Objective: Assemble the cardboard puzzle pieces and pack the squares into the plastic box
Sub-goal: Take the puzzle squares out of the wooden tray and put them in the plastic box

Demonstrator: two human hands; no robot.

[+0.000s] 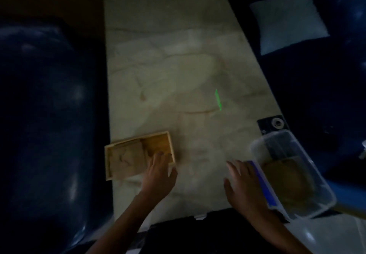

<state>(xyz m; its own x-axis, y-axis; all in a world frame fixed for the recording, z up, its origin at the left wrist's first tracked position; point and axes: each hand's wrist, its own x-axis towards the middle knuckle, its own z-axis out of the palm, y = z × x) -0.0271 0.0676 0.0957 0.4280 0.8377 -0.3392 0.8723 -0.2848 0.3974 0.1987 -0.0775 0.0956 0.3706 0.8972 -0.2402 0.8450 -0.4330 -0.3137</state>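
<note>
The scene is dim and blurred. A shallow wooden tray lies at the table's near left edge, with an assembled cardboard square filling its left half. My left hand rests on the tray's near right corner, fingers spread, nothing visibly gripped. A clear plastic box sits at the near right edge with brown cardboard squares inside. My right hand lies flat on the table, fingers apart, touching the box's left wall by a blue strip.
The marble-patterned table runs away from me. Dark blue seats flank it left and right, with a pale cushion at the far right. A black device sits behind the box. A green mark shows mid-table.
</note>
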